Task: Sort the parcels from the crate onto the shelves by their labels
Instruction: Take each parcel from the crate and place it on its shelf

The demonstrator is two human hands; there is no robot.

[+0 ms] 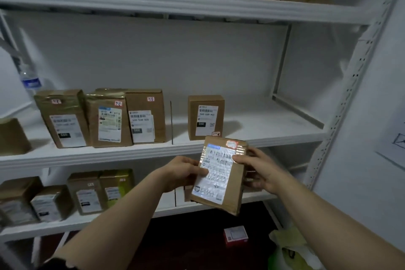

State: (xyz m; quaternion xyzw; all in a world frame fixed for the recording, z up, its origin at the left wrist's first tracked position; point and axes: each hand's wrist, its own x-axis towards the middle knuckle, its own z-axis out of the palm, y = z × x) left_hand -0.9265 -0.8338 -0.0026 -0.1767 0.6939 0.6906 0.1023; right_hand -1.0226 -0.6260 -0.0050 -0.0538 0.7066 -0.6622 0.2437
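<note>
White metal shelving fills my view against a pale wall, with a water bottle [30, 82] at the far left of the middle shelf [274, 120]. Next along, three parcels stand in a row, and the taped parcel [107, 118] in their middle carries a blue-topped label. A thin dark divider [171, 123] follows, then a lone parcel [206, 116] stands upright just beyond it. In front of the shelf edge, the left hand [184, 173] grips the held parcel [219, 175] by its left edge, thumb on the label. The right hand [260, 171] clamps the upper right edge, thumb near the barcode, so both hands hold it off the shelf, label towards me. I judge this to be the label-reading step. To do it well I would tilt the glossy tape out of the glare, read the whole code line, then match it against the shelved labels before placing; the blue-topped one looks closest. A small red box [235, 235] lies on the dark floor
</note>
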